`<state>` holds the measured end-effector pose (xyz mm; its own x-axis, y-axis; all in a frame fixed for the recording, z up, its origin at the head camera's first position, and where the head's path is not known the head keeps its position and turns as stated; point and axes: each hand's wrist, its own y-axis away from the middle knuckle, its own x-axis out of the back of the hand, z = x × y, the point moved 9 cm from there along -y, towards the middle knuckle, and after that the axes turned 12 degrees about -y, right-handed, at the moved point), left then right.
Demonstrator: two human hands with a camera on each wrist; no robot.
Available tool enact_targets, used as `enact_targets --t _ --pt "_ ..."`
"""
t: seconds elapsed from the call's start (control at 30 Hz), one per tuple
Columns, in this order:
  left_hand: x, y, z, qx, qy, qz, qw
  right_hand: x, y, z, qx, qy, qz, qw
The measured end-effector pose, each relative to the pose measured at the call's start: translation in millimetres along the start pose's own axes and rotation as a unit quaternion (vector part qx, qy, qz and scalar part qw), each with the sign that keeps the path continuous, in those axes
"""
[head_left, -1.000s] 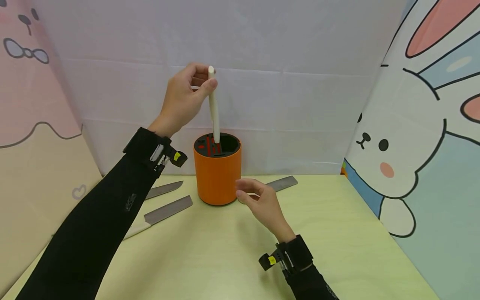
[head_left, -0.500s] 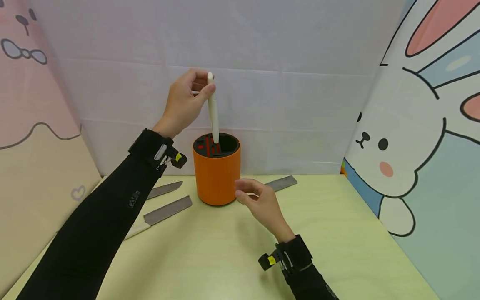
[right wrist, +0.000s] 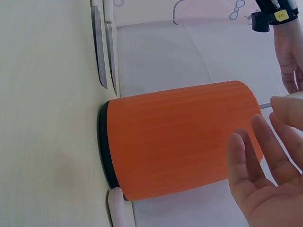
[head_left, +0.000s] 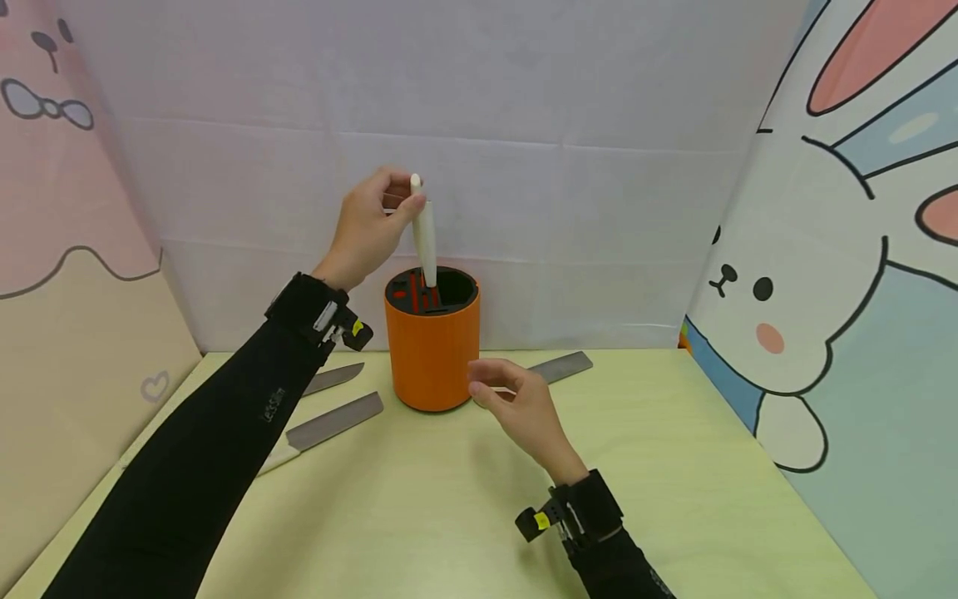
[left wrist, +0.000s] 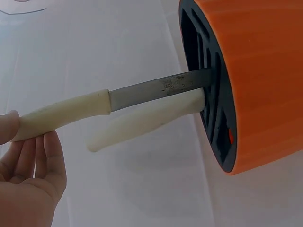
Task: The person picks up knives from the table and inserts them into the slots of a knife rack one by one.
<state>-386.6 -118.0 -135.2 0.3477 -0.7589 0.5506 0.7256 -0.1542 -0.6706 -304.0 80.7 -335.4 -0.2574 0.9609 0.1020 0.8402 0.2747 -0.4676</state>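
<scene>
My left hand (head_left: pixel 368 223), upper centre of the head view: fingers pinching a knife (left wrist: pixel 137 96) by its handle, tip inside the orange knife block (head_left: pixel 432 358), mid-frame. My right hand (head_left: pixel 527 409), lower right of centre: fingers loosely bent, released. One cleaver (head_left: pixel 337 421): on the table (head_left: pixel 449 524), left of centre.

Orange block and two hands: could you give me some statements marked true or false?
The left hand holds a knife by its handle. True.
A second handle sticks out of the orange block. True.
The right hand also holds a knife. False: it holds nothing.
The block lies on its side. False: it stands upright.
Other knives lie on the table. True.
The held knife's blade is fully hidden. False: much of it shows.
</scene>
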Motion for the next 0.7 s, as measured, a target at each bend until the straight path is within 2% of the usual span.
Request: enact_targets --t 0.7 --pt "-26.9 23.2 -37.1 0.022 -0.009 -0.041 0.9989 -2.7 0 -2 -0.003 0.0 0.0 1.0"
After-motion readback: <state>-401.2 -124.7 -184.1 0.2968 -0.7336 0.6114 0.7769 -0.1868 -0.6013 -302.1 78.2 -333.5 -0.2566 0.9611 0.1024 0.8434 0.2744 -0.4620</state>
